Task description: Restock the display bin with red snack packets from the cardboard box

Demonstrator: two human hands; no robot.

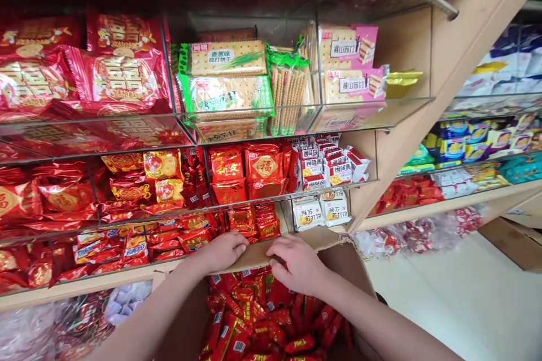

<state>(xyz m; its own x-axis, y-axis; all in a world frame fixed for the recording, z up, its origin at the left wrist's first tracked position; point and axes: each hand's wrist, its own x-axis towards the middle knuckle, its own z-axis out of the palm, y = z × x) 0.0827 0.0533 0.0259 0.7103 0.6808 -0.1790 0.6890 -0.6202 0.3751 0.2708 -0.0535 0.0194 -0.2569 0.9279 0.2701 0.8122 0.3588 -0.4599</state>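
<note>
A cardboard box stands in front of me, close against the lower shelf. It holds many loose red-wrapped snack packets with gold lettering. My left hand has its fingers curled over the box's far flap. A short way to the right, my right hand grips the same flap, its fingers bent round the edge above the packets. Just beyond the flap, small red packets sit in a bottom-shelf compartment.
Shelves with clear dividers rise ahead, holding red biscuit packs, scallion crackers and white cracker packs. A slanted wooden side panel stands at the right. Plastic bags lie under the shelf; another carton is on the floor.
</note>
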